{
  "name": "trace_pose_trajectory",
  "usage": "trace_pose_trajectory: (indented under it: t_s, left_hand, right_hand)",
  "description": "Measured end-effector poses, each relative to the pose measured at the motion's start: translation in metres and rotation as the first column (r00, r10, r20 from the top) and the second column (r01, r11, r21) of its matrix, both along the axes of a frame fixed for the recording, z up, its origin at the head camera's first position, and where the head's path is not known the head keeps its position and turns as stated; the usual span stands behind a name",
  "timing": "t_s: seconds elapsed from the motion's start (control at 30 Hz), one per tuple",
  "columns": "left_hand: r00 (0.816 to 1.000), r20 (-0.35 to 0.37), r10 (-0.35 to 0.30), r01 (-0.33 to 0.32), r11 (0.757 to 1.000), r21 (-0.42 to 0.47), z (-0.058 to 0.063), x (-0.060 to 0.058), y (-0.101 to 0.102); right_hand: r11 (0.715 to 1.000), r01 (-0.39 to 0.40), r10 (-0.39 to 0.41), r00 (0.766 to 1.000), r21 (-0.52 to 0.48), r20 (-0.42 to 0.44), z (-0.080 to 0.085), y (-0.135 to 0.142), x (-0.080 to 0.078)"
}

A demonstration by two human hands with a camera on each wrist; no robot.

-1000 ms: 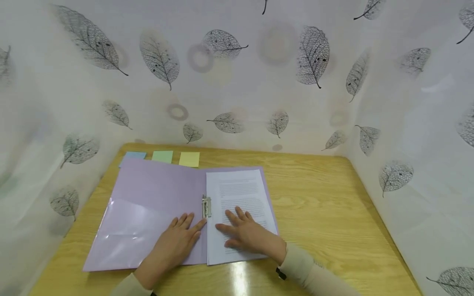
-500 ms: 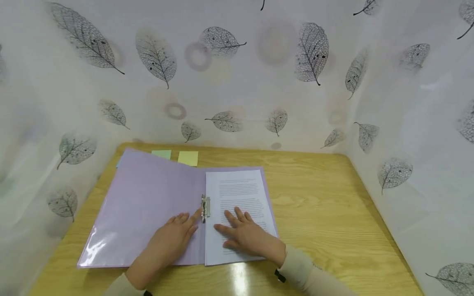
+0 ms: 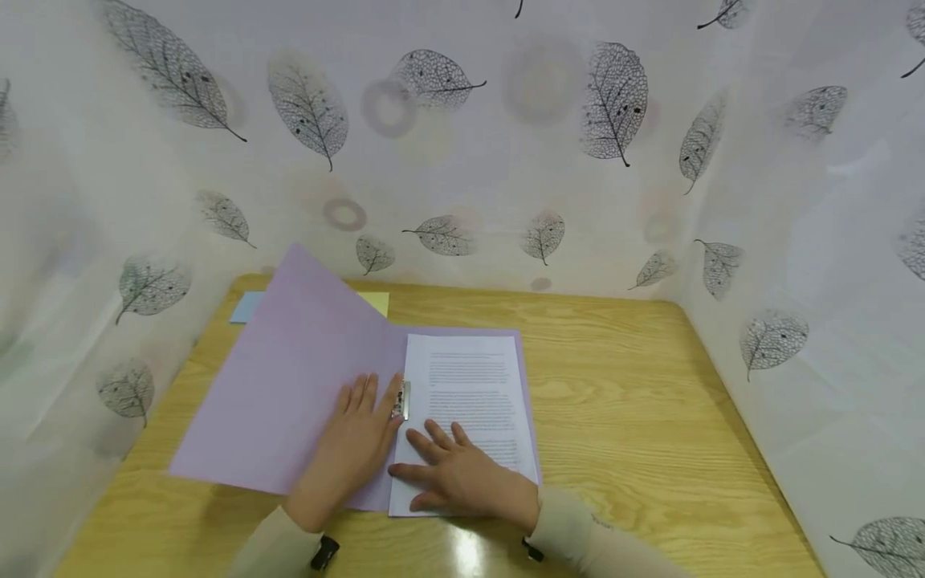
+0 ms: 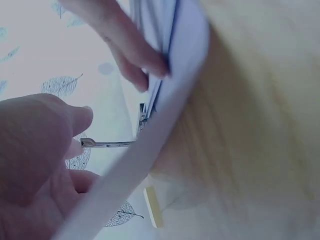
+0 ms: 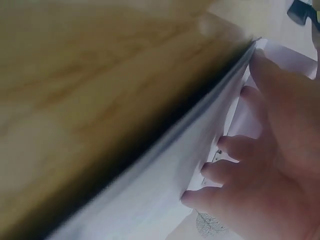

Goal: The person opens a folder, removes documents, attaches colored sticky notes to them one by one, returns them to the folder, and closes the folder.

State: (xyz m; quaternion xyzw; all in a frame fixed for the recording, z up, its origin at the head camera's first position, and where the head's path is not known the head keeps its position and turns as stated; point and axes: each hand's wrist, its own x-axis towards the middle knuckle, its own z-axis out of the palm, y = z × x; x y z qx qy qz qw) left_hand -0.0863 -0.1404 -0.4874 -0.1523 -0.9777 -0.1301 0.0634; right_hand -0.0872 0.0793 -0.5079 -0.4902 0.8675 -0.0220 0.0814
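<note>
A purple folder [image 3: 282, 377] lies spread on the table, its left cover tilted up off the wood. On its right side rests a stack of printed paper [image 3: 470, 365]. A metal lever clip [image 3: 403, 400] sits at the paper's left edge, partly behind my left hand [image 3: 354, 437]. In the left wrist view, the clip's lever [image 4: 107, 144] stands out from the folder, its end at my left fingertips, which touch it. My right hand [image 3: 470, 478] rests on the lower part of the paper with fingers spread, pressing it flat.
A blue sticky note [image 3: 246, 307] and a yellow sticky note [image 3: 376, 302] lie near the table's back edge, partly covered by the raised cover. A leaf-patterned curtain [image 3: 462, 144] surrounds the wooden table [image 3: 614, 385].
The left cover has risen further, now hiding the green note. My left hand has moved up and right onto the clip. The right hand has slid slightly down and left, and the paper has shifted slightly.
</note>
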Motion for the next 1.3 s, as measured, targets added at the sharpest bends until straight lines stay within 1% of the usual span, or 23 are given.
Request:
trace_pose_trajectory:
  t_s: [0.07,0.17,0.23,0.33,0.37,0.47,0.6,0.73,0.8,0.87,0.97,1.13,1.3]
  left_hand:
    - [1.000,-0.008,0.020,-0.020,1.000,-0.006,0.001,-0.006,0.004]
    - [0.999,0.009,0.046,-0.046,0.998,-0.033,0.001,-0.016,0.008]
    - [0.997,0.029,0.068,-0.066,0.996,-0.051,0.000,-0.021,0.009]
    - [0.992,0.081,0.098,-0.091,0.992,-0.085,-0.003,-0.026,0.011]
    - [0.989,0.100,0.107,-0.098,0.991,-0.087,-0.004,-0.028,0.011]
    - [0.984,0.126,0.129,-0.119,0.989,-0.086,-0.006,-0.030,0.012]
    - [0.980,0.143,0.136,-0.123,0.988,-0.097,-0.012,-0.031,0.012]
    - [0.966,0.209,0.151,-0.133,0.986,-0.099,-0.018,-0.031,0.012]
    - [0.960,0.230,0.160,-0.142,0.986,-0.091,-0.020,-0.031,0.011]
    - [0.960,0.230,0.162,-0.145,0.986,-0.086,-0.021,-0.030,0.011]
    - [0.963,0.221,0.157,-0.137,0.985,-0.103,-0.022,-0.030,0.010]
    - [0.961,0.222,0.164,-0.144,0.984,-0.102,-0.020,-0.029,0.007]
    - [0.960,0.223,0.171,-0.148,0.982,-0.116,-0.020,-0.025,-0.002]
  right_hand:
    - [1.000,0.005,-0.005,1.000,0.013,0.001,0.001,-0.001,0.001]
    - [1.000,0.006,-0.005,1.000,0.027,-0.007,0.002,-0.001,0.001]
    - [1.000,0.006,-0.005,1.000,0.027,-0.009,0.003,-0.001,0.001]
    - [1.000,0.009,-0.009,1.000,0.025,-0.007,0.003,-0.001,0.001]
    - [1.000,0.010,-0.009,1.000,0.027,-0.006,0.004,-0.001,0.001]
    - [0.999,0.010,-0.009,1.000,0.035,-0.016,0.004,0.000,0.001]
    - [0.999,0.018,-0.017,1.000,0.048,-0.026,0.004,0.001,0.000]
    - [0.999,0.015,-0.013,1.000,0.052,-0.022,0.003,0.001,0.000]
    - [0.999,0.012,-0.010,1.000,0.051,-0.029,0.002,0.002,0.000]
    - [0.999,0.013,-0.011,0.999,0.049,-0.035,0.002,0.002,0.000]
    - [0.999,0.019,-0.017,0.999,0.045,-0.033,0.002,0.002,0.000]
    - [0.998,0.039,-0.039,0.999,0.045,-0.001,0.005,0.005,0.001]
    - [0.997,0.070,-0.071,0.997,0.043,0.027,0.008,0.014,0.003]
